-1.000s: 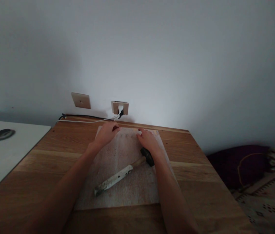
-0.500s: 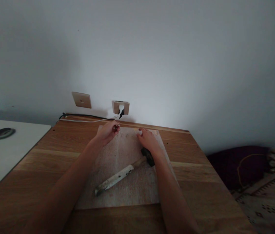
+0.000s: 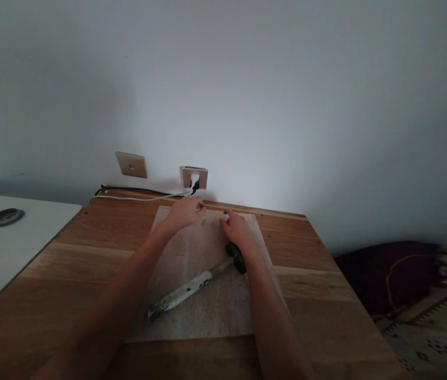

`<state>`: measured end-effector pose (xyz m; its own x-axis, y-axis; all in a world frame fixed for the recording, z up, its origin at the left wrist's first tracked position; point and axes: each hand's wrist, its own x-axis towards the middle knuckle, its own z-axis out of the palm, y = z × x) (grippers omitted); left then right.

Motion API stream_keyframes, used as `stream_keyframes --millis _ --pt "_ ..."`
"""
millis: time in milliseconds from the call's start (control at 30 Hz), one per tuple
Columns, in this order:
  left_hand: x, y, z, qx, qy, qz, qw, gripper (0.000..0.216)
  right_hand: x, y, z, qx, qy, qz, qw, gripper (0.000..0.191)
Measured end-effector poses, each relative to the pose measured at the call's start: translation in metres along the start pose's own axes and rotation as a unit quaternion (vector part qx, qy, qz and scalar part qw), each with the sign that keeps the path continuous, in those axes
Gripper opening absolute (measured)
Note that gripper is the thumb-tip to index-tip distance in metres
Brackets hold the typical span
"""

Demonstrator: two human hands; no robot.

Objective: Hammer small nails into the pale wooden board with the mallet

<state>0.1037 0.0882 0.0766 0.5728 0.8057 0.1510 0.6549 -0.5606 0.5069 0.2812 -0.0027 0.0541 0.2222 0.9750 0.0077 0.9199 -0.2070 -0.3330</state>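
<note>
My left hand [image 3: 186, 212] is over the far left part of a pale, worn board [image 3: 195, 330], its fingers curled closed. Whatever it grips is hidden by the fingers. At the board's far right, my right hand [image 3: 237, 230] rests low with its fingers loosely bent and the thumb apart; no object shows in it. A hammer [image 3: 186, 290] lies slantwise on the board between my forearms. Its dark head is beside my right wrist, and its white-wrapped handle points toward the near left. Tiny specks lie on the board between the hands, too small to name.
The board lies on a wooden tabletop [image 3: 89, 269] against the wall. Behind my left hand, a wall socket [image 3: 202, 179] holds plugs, with a white cable [image 3: 144, 199] running left. A white surface [image 3: 21, 253] with a round dark object [image 3: 7, 217] adjoins on the left. Patterned fabric [image 3: 437, 327] is at right.
My left hand has moved right, toward my right hand, and its fingers have turned so the small shiny pieces seen in them before are hidden. My right hand and the hammer stay nearly in place.
</note>
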Motion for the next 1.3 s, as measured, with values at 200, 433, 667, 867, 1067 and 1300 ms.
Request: stream_keyframes --millis 200,433,667,867,1067,1300 --pt "-0.006 -0.012 0.019 0.067 -0.032 0.000 0.997 0.028 0.003 0.001 0.002 -0.002 0.022 -0.005 1.000 0.033" --pt "-0.005 -0.017 0.019 0.081 -0.070 0.036 0.994 0.024 0.003 0.001 0.001 -0.030 0.032 0.002 0.999 0.020" --pt "-0.007 -0.021 0.013 0.081 -0.100 0.032 0.991 0.017 0.001 -0.001 0.002 -0.050 0.016 0.004 0.999 0.026" --pt "-0.009 -0.023 0.006 0.056 -0.082 0.015 0.995 0.010 0.001 -0.002 0.000 -0.046 -0.001 -0.006 0.999 0.018" --pt "-0.008 -0.024 0.009 0.085 -0.077 0.007 0.993 0.008 0.004 -0.004 -0.004 0.050 0.047 -0.002 0.998 0.013" --pt "-0.001 -0.031 0.023 0.086 -0.076 0.001 0.993 0.020 0.008 -0.009 -0.022 0.668 0.057 0.043 0.741 0.011"
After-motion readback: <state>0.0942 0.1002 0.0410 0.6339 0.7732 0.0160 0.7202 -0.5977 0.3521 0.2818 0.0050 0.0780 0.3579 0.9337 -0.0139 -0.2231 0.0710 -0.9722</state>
